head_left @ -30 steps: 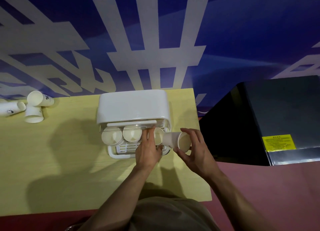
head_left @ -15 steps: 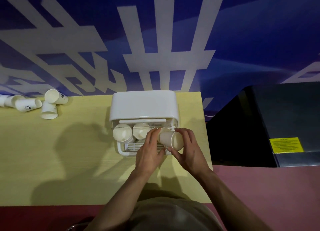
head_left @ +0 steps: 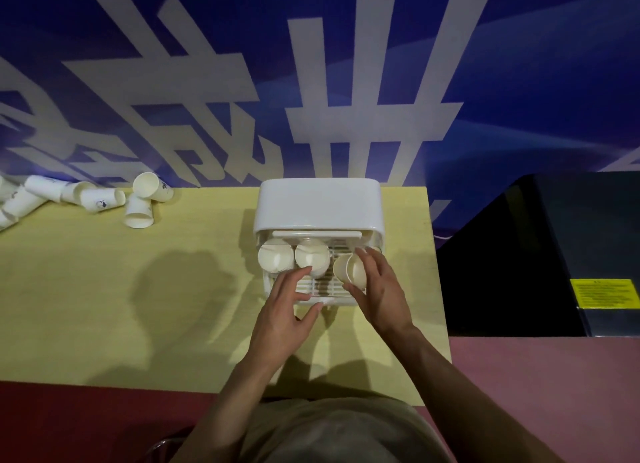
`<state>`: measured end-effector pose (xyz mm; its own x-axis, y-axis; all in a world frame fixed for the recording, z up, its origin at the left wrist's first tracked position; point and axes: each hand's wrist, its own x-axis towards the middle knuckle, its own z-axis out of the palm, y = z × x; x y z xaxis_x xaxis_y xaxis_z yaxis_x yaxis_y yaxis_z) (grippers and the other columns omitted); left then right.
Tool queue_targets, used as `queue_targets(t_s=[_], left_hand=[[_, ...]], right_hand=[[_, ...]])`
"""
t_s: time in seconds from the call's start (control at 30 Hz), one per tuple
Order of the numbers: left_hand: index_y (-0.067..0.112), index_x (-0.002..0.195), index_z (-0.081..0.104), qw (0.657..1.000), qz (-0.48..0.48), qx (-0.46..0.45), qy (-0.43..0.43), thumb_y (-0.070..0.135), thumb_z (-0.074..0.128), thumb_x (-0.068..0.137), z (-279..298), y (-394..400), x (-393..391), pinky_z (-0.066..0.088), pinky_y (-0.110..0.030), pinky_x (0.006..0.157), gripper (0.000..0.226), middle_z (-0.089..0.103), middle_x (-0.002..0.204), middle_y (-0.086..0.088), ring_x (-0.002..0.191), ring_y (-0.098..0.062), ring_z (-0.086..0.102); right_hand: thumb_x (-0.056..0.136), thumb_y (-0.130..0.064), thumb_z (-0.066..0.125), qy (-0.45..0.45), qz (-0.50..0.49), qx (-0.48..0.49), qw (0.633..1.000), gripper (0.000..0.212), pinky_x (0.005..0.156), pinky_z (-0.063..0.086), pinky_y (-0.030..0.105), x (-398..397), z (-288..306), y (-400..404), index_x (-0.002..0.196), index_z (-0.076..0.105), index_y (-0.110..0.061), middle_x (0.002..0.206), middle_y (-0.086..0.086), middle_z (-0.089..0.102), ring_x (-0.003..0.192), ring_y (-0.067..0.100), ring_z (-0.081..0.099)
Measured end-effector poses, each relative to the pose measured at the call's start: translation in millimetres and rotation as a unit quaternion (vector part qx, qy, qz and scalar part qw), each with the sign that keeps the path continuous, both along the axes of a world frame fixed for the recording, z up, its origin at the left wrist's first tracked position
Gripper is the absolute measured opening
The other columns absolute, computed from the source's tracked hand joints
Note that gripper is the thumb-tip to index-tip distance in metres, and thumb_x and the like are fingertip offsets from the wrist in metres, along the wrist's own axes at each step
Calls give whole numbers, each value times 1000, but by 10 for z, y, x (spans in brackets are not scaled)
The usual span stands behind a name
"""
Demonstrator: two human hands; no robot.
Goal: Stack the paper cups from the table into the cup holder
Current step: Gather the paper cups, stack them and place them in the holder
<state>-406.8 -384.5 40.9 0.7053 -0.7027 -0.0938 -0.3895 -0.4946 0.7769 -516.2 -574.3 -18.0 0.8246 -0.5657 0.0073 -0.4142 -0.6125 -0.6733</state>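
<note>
Now right hand (head_left: pixel 382 291) grips cup (head_left: pixel 350 271) over holder (head_left: pixel 317 206) rack.

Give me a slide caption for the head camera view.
Right hand sets a paper cup into the white cup holder beside two stacks, left hand open at its tray.

The cup holder (head_left: pixel 318 202) looked like smooth white plastic with a soft sheen, its front a clear plastic flap over a slatted white grille. The paper cups (head_left: pixel 138 213) were matt off-white paper, as was the cup (head_left: pixel 349 270) in the right hand (head_left: pixel 384 296). The table (head_left: pixel 104 289) showed a pale yellow, matt wood-grain finish. The cabinet (head_left: pixel 571 237) appeared dark, smooth and faintly glossy.
</note>
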Motion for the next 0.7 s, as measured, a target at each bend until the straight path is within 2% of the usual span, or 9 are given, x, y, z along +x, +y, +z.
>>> queue_targets(t_s=[0.17, 0.27, 0.33, 0.47, 0.57, 0.63, 0.7], left_hand=[[37, 143, 45, 1000, 19, 0, 3, 18, 76, 89, 28, 270, 39, 57, -27, 67, 65, 40, 137, 31, 104, 1, 66], [36, 144, 45, 1000, 24, 6, 1, 17, 75, 90, 42, 404, 50, 58, -28, 62, 65, 42, 135, 28, 104, 1, 66], [36, 145, 44, 1000, 28, 11, 1, 17, 75, 90, 51, 477, 53, 58, -30, 60, 65, 42, 137, 26, 104, 0, 66], [39, 145, 43, 999, 38, 18, 1, 19, 75, 90, 75, 588, 57, 58, -31, 58, 66, 39, 138, 30, 105, 0, 66], [39, 144, 43, 999, 46, 23, 5, 20, 74, 90, 99, 649, 61, 59, -31, 60, 64, 40, 137, 32, 105, 1, 66], [37, 144, 44, 998, 52, 25, 8, 21, 74, 90, 119, 683, 72, 59, -31, 61, 63, 41, 136, 30, 105, 2, 66], [35, 143, 46, 998, 60, 22, 12, 20, 74, 90, 138, 720, 105, 58, -30, 61, 62, 44, 135, 28, 104, 3, 66]], right_hand=[[90, -32, 79, 14, 14, -40, 999, 64, 99, 55, 43, 273, -21, -55, 144, 48, -17, 147, 11, 51, 130, 29, 54], [86, -30, 82, 60, 18, -57, 996, 67, 84, 60, 47, 346, -85, -44, 142, 48, -17, 150, 12, 47, 128, 32, 54], [84, -29, 84, 80, 27, -60, 995, 71, 80, 61, 47, 348, -145, -32, 143, 48, -15, 151, 12, 45, 126, 34, 55], [81, -32, 87, 84, 25, -58, 994, 79, 85, 60, 49, 325, -198, -14, 146, 46, -13, 148, 12, 48, 124, 36, 56], [82, -35, 86, 70, 5, -45, 997, 78, 86, 60, 49, 283, -110, 31, 146, 47, -15, 146, 11, 49, 125, 35, 55], [84, -35, 85, 43, -4, -38, 998, 75, 84, 60, 49, 210, -5, 85, 145, 48, -14, 145, 10, 50, 123, 34, 55], [86, -35, 84, 6, -11, -20, 1000, 71, 88, 59, 46, 137, 113, 171, 144, 48, -14, 142, 8, 51, 123, 30, 56]])
